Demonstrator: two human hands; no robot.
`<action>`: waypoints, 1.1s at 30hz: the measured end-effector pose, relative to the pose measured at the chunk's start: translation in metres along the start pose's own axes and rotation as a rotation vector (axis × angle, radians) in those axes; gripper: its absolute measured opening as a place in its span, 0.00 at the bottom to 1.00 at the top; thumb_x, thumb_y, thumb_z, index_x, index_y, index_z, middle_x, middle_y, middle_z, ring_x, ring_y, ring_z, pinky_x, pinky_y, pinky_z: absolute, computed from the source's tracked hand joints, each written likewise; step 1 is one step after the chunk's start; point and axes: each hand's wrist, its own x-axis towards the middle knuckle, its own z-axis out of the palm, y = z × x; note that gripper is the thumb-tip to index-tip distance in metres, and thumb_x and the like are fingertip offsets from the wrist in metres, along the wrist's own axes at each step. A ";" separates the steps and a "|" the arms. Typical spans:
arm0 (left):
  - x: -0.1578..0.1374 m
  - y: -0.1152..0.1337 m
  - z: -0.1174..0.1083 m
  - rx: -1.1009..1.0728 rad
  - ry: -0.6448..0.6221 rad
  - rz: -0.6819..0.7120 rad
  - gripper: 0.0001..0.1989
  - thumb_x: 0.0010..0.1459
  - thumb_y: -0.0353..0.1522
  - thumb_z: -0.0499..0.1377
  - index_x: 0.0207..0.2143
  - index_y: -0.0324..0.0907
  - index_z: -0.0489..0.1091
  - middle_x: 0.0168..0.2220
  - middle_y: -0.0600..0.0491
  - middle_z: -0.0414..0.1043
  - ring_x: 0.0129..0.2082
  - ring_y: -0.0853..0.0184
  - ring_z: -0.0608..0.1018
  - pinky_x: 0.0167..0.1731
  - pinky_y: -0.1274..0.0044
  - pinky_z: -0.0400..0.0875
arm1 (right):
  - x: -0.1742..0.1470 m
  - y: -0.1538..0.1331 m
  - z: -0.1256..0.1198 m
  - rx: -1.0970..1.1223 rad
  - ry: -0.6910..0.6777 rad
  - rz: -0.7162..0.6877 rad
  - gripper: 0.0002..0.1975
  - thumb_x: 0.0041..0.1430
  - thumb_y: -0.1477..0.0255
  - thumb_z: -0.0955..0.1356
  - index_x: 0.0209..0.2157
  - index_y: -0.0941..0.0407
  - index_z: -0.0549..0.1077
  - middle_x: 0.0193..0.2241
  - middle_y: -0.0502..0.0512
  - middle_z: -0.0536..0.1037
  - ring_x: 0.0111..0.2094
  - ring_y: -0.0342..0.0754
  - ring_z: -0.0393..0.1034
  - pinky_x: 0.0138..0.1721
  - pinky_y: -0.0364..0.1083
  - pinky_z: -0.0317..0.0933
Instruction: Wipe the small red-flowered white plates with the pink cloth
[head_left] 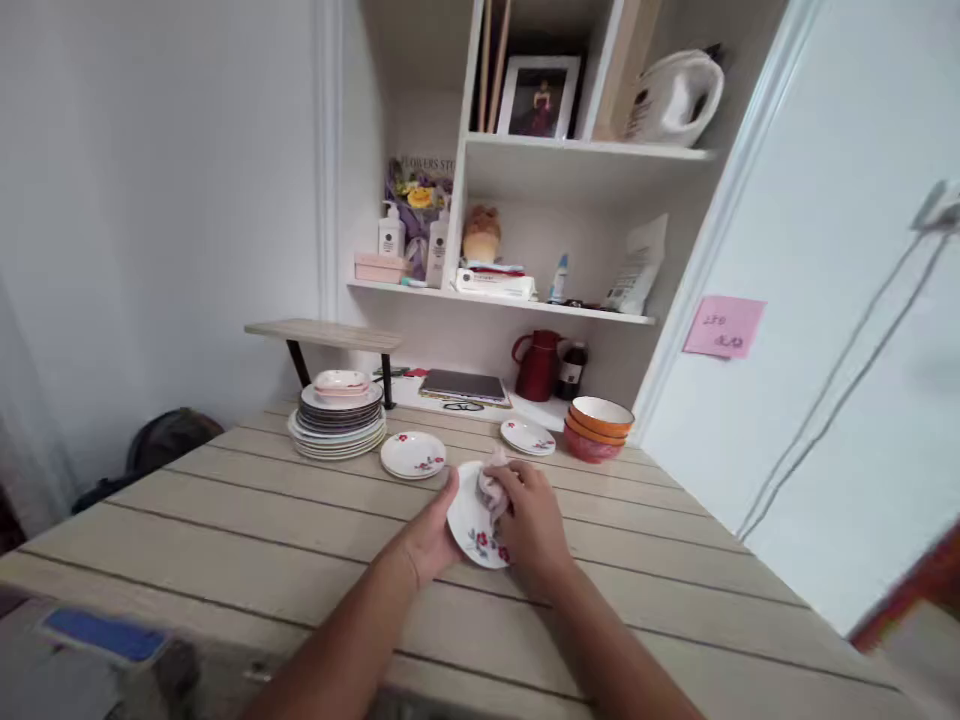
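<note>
A small white plate with red flowers (466, 520) is tilted up above the wooden table, its left edge gripped by my left hand (435, 530). My right hand (534, 520) is closed on a pale crumpled cloth (493, 490) and presses it against the plate's upper right face. Just behind my left hand lie matching floral plates (411, 455) in a low stack. Farther back, near the bowls, sits another low stack of floral plates (527, 437). The fingers of my left hand under the plate are hidden.
On the left stands a tall stack of plates (337, 440) topped by small dishes, beside a raised wooden stand (326, 335). Stacked bowls (598, 428) are at the right. Behind are a laptop-like dark slab (463, 385), a red jug (537, 368) and a dark bottle (572, 372).
</note>
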 end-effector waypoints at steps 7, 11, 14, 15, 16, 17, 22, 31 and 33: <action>-0.003 0.010 0.000 -0.139 0.009 0.217 0.30 0.60 0.47 0.56 0.58 0.37 0.67 0.50 0.42 0.76 0.51 0.56 0.76 0.54 0.67 0.66 | -0.007 -0.014 0.007 0.082 -0.066 -0.141 0.25 0.49 0.82 0.66 0.48 0.50 0.75 0.44 0.57 0.72 0.45 0.54 0.65 0.46 0.51 0.59; -0.003 0.010 -0.003 -0.129 0.087 0.198 0.29 0.60 0.48 0.55 0.55 0.36 0.69 0.47 0.43 0.78 0.49 0.58 0.78 0.52 0.70 0.68 | -0.012 -0.030 0.017 0.142 -0.136 -0.266 0.22 0.53 0.80 0.66 0.49 0.48 0.75 0.44 0.55 0.73 0.43 0.52 0.65 0.45 0.50 0.59; -0.003 0.004 0.002 -0.096 0.011 0.098 0.31 0.60 0.51 0.54 0.55 0.38 0.69 0.49 0.43 0.77 0.50 0.57 0.77 0.51 0.69 0.69 | -0.008 -0.031 0.016 0.115 -0.061 -0.230 0.24 0.52 0.81 0.65 0.50 0.47 0.74 0.46 0.56 0.72 0.46 0.53 0.65 0.46 0.51 0.58; -0.003 0.002 0.004 -0.084 -0.012 0.065 0.31 0.60 0.52 0.53 0.56 0.39 0.69 0.49 0.43 0.77 0.51 0.57 0.77 0.51 0.69 0.69 | -0.006 -0.028 0.013 0.099 -0.023 -0.197 0.25 0.51 0.82 0.65 0.50 0.48 0.74 0.47 0.56 0.72 0.46 0.54 0.64 0.46 0.51 0.58; -0.003 -0.001 0.006 -0.072 -0.028 0.034 0.32 0.59 0.52 0.53 0.57 0.40 0.68 0.50 0.43 0.77 0.51 0.56 0.77 0.51 0.68 0.68 | -0.004 -0.024 0.010 0.079 0.014 -0.158 0.26 0.50 0.83 0.65 0.50 0.48 0.74 0.48 0.57 0.71 0.47 0.54 0.64 0.47 0.52 0.57; -0.004 -0.003 0.008 -0.063 -0.037 0.010 0.33 0.59 0.53 0.53 0.57 0.41 0.67 0.50 0.43 0.76 0.52 0.56 0.76 0.51 0.67 0.68 | -0.001 -0.019 0.006 0.060 0.051 -0.113 0.27 0.49 0.84 0.64 0.50 0.49 0.74 0.48 0.57 0.71 0.47 0.55 0.64 0.47 0.52 0.57; -0.007 -0.002 0.009 -0.061 -0.025 0.053 0.32 0.59 0.51 0.54 0.59 0.40 0.66 0.52 0.41 0.75 0.55 0.54 0.74 0.55 0.63 0.64 | 0.004 0.005 -0.005 0.008 0.123 0.045 0.26 0.49 0.84 0.63 0.48 0.51 0.74 0.47 0.58 0.71 0.46 0.55 0.64 0.47 0.52 0.58; -0.011 0.018 0.000 -0.157 0.047 0.282 0.26 0.62 0.46 0.54 0.55 0.37 0.69 0.50 0.42 0.77 0.51 0.58 0.76 0.55 0.67 0.66 | -0.007 -0.030 0.012 0.098 0.008 -0.160 0.27 0.46 0.85 0.65 0.46 0.48 0.75 0.45 0.55 0.72 0.46 0.53 0.63 0.46 0.50 0.55; -0.010 0.015 0.001 -0.145 0.053 0.245 0.24 0.62 0.44 0.55 0.53 0.37 0.70 0.47 0.44 0.78 0.50 0.59 0.77 0.54 0.69 0.67 | -0.008 -0.039 0.014 0.127 -0.010 -0.223 0.27 0.48 0.84 0.65 0.47 0.47 0.75 0.45 0.54 0.72 0.45 0.51 0.63 0.46 0.50 0.55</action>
